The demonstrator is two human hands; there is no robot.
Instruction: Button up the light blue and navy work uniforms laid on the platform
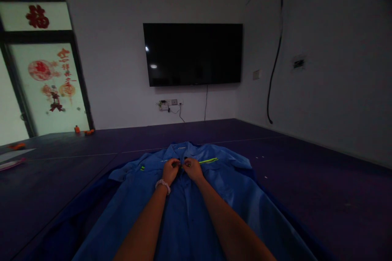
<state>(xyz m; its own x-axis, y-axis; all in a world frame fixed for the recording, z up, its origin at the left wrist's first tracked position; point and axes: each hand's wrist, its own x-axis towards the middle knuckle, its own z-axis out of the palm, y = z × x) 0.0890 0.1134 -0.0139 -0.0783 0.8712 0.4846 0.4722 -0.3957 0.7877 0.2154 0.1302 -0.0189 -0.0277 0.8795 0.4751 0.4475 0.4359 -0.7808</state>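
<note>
A blue short-sleeved work shirt (241, 195) with yellow-green strips on its chest lies spread out, collar away from me. My left hand (170, 170), with a pink scrunchie (163, 186) on its wrist, is closed at the front placket below the collar. Close beside it, my right hand (192, 169) pinches the other side of the placket. Both hands hold the shirt's front edges; the small part between the fingertips is too dark to make out. Darker blue cloth (88, 200) shows from under the shirt along both sides.
The shirt rests on a wide purple surface (306, 179) with seams. Small orange objects (88, 132) lie near the glass door (52, 85) at the back left. A black television (194, 55) hangs on the far wall, and a dark cable (275, 65) dangles at the right.
</note>
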